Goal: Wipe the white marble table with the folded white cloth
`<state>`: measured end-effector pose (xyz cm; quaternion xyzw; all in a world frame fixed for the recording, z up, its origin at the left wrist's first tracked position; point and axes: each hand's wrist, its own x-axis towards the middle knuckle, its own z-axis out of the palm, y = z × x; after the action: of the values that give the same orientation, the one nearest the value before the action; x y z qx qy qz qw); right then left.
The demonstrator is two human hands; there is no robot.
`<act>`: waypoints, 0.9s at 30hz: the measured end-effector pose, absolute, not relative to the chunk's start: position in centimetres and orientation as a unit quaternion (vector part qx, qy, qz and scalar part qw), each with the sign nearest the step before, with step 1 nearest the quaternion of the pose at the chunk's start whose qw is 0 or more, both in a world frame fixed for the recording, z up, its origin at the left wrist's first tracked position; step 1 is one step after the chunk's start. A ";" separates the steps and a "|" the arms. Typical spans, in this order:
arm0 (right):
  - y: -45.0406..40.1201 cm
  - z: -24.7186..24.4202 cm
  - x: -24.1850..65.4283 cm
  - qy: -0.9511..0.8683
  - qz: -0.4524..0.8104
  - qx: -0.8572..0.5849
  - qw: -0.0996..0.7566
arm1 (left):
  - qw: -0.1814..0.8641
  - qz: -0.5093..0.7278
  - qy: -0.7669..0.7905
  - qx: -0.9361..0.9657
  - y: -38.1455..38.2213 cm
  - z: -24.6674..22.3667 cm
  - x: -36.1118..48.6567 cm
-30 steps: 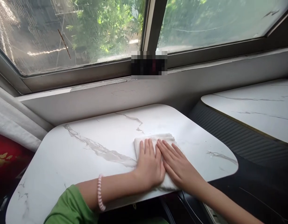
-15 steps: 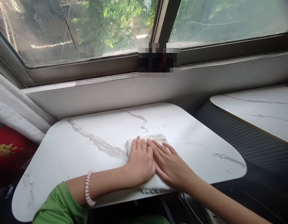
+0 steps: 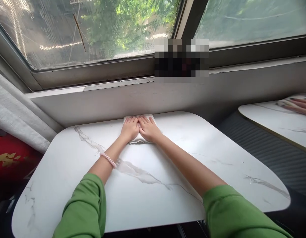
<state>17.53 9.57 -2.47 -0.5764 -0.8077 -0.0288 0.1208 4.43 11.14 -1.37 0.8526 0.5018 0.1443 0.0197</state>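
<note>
A folded white cloth [image 3: 140, 140] lies flat at the far edge of the white marble-patterned table [image 3: 133, 195], close to the wall. On its left half rests my left hand [image 3: 130, 128], palm down with fingers stretched forward. My right hand [image 3: 149, 128] presses flat on the right half, its fingers slightly spread. The two hands touch or nearly touch at the thumbs. Both arms reach out straight over the tabletop, and a pink coiled band [image 3: 108, 160] circles my left wrist.
A window frame [image 3: 98, 73] runs along the wall behind the table. To the right stands a second marbled table [image 3: 272, 120], where another person's hand [image 3: 300, 104] rests on a cloth. A white curtain [image 3: 16, 109] and a red item with gold pattern [image 3: 11, 158] are at left.
Both my hands have pushed the cloth forward and slightly left, from the near edge to the far edge. Another person's hand has come into view at the right.
</note>
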 end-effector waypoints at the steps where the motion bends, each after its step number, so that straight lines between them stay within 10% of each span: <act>1: 10.2 -2.6 17.4 -0.804 -0.032 -0.580 0.126 | 0.021 0.148 0.504 0.851 11.8 -1.4 4.3; 16: 9.4 -2.4 17.0 -0.794 -0.022 -0.591 0.140 | 0.035 0.117 0.521 0.845 11.3 -1.4 4.0; 27: -5.9 -2.5 15.2 -0.812 -0.057 -0.561 0.150 | 0.032 0.099 0.423 0.900 -2.8 -1.0 0.5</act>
<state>15.17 -5.91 -2.51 -0.5611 -0.8120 -0.0569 0.1502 0.46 -2.79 -0.96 0.9002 0.4228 0.0992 0.0317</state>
